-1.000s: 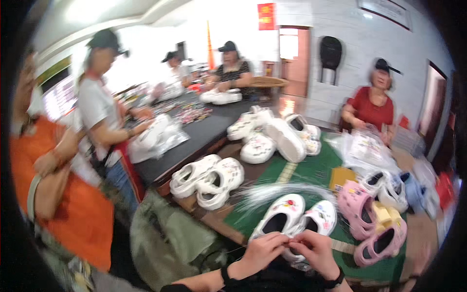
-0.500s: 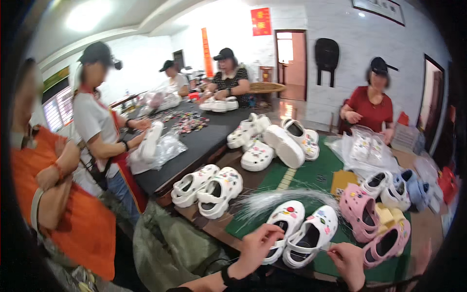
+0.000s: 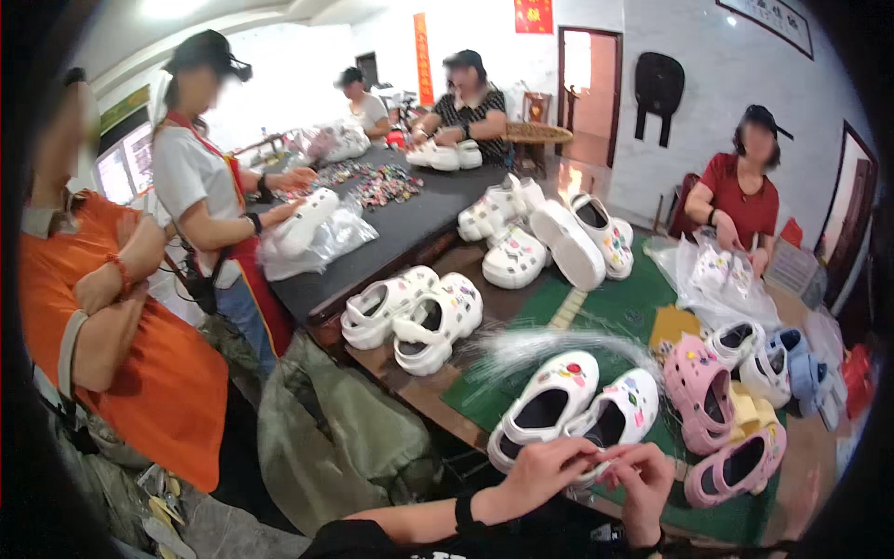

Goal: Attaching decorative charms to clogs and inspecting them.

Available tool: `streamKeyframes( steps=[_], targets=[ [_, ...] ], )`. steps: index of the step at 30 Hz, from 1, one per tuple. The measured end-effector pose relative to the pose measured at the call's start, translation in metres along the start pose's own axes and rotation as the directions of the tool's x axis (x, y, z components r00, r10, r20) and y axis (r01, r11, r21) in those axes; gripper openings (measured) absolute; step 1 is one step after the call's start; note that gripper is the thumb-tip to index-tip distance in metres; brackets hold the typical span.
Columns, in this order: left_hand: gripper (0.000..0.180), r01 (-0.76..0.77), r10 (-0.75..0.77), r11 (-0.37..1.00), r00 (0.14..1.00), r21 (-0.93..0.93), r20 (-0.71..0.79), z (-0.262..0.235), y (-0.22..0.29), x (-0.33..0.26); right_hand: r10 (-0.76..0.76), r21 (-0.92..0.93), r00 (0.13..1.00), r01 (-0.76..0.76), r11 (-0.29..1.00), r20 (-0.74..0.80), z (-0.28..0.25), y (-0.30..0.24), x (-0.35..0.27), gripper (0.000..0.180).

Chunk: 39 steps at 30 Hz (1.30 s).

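Observation:
A pair of white clogs with colourful charms stands before me, the left clog (image 3: 549,401) beside the right clog (image 3: 626,407). My left hand (image 3: 545,477) has its fingers pinched at the near end of the right clog, by the heel strap. My right hand (image 3: 643,480) meets it there, thumb and fingertips also pressed together. Whatever the fingertips hold is too small to make out. Just beyond the clogs lies a fanned bundle of thin, clear-white strands (image 3: 559,351).
Pink clogs (image 3: 698,396) stand to the right, near blue clogs (image 3: 790,359). Further white clogs (image 3: 438,321) sit to the left on the table with its green mat (image 3: 521,321). Several people work around; one in orange (image 3: 140,373) stands at left with folded arms.
My hands were apart on either side of the right clog and have come together at its heel strap. The view has shifted slightly. The seated person in red has lowered a hand toward the bag.

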<state>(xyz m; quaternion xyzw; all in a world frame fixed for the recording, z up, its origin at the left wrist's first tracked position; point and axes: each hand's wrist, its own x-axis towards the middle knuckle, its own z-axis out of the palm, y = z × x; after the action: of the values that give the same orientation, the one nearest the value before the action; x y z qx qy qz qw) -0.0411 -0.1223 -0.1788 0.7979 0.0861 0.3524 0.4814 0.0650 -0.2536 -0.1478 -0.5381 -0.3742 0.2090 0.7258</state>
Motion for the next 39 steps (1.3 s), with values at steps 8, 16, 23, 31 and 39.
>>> streamKeyframes(
  steps=[8, 16, 23, 31, 39],
  targets=[
    [0.02, 0.018, -0.018, 1.0, 0.997, 0.005, 0.077, 0.004, -0.005, -0.006, 0.026, -0.079, 0.999, -0.023, 0.997, 0.035, -0.007, 0.005, -0.006, 0.033],
    [0.014, -0.156, 0.123, 0.984, 0.948, 0.09, 0.293, -0.026, 0.001, -0.032, -0.009, -0.23, 0.998, -0.005, 0.973, -0.063, -0.025, 0.0, -0.024, 0.028],
    [0.012, 0.063, -0.069, 0.997, 0.971, 0.033, 0.228, -0.044, -0.008, -0.055, 0.026, -0.139, 0.996, -0.038, 0.99, -0.083, -0.033, 0.01, -0.036, 0.028],
    [0.024, -0.029, 0.031, 0.999, 0.986, -0.014, 0.161, -0.046, 0.006, -0.041, 0.138, -0.25, 0.99, -0.128, 0.96, 0.022, -0.021, 0.0, -0.034, 0.024],
    [0.025, 0.246, -0.245, 0.969, 0.969, -0.021, 0.025, -0.05, 0.01, -0.039, 0.04, -0.265, 0.96, 0.037, 0.964, 0.278, -0.023, 0.007, -0.023, 0.046]
  ],
)
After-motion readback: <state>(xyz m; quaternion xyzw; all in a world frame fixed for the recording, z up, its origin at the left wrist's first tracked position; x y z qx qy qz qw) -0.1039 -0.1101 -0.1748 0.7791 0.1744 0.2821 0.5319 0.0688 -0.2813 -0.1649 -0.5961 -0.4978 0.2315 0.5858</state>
